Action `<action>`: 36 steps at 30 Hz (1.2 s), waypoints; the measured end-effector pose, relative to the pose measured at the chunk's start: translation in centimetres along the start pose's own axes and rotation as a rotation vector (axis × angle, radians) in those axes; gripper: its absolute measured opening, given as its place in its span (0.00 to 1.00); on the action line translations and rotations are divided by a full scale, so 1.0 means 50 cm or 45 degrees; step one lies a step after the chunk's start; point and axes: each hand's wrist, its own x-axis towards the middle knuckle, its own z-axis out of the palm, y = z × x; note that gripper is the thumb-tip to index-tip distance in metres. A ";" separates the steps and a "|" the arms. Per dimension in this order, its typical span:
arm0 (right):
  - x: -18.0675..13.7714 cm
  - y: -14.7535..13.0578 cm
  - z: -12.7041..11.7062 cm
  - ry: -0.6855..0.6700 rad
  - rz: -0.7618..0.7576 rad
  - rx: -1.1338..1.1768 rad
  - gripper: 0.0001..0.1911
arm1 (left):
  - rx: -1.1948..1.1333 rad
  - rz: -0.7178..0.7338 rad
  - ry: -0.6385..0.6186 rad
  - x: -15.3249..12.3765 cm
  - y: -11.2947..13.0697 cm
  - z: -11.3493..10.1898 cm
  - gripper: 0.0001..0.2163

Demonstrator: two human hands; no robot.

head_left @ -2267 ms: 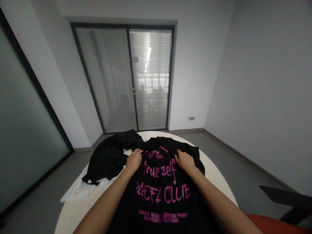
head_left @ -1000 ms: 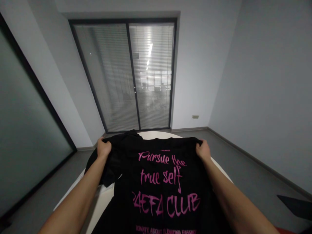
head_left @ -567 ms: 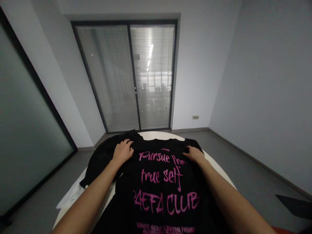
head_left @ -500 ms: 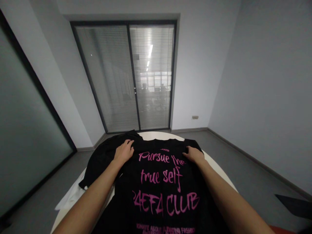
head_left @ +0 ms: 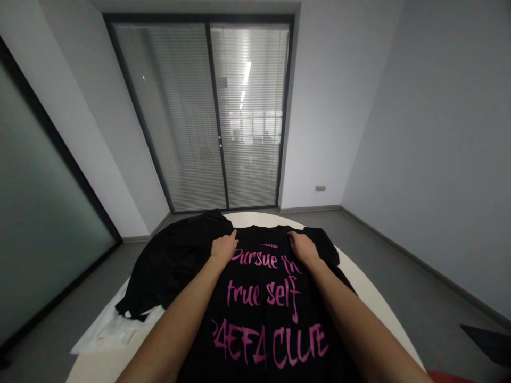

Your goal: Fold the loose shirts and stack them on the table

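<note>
A black T-shirt (head_left: 259, 306) with pink lettering lies spread in front of me, its neck end pointing away. Near its upper left, my left hand (head_left: 224, 247) is closed on the cloth, with one digit pointing forward. My right hand (head_left: 303, 247) has its fingers curled onto the shirt's upper right, by the shoulder. Part of the print is hidden under the hands. Left of the shirt, another black garment (head_left: 171, 260) lies bunched and touches it.
Everything lies on a pale round table (head_left: 255, 218). White, thin material (head_left: 106, 336) sticks out beneath the black garment at the left edge. Beyond stands a glazed door with blinds (head_left: 251, 159). A dark flat object (head_left: 489, 343) shows at lower right.
Both hands have moved inward, closer to each other, and their fingers have curled in on the shirt. The right sleeve shows more fully now. The view has tilted down slightly.
</note>
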 end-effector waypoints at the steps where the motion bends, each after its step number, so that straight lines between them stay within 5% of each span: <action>1: 0.006 -0.002 0.005 -0.001 0.029 0.003 0.23 | 0.000 -0.025 -0.013 0.004 0.003 0.007 0.23; 10: 0.054 -0.031 0.033 -0.116 0.276 0.025 0.20 | -0.016 -0.083 -0.065 0.056 0.009 0.020 0.17; 17: 0.083 -0.040 0.039 -0.026 0.319 0.078 0.20 | -0.147 -0.199 0.009 0.088 -0.008 0.004 0.14; 23: 0.109 -0.045 0.058 -0.008 -0.061 0.192 0.25 | -0.252 -0.244 0.036 0.123 -0.035 -0.010 0.21; 29: 0.074 -0.022 0.069 -0.036 -0.219 0.135 0.24 | -0.251 0.077 -0.053 0.069 0.015 0.020 0.33; 36: -0.008 0.029 0.031 0.256 -0.119 -0.058 0.25 | -0.181 0.549 -0.040 -0.077 0.033 0.026 0.24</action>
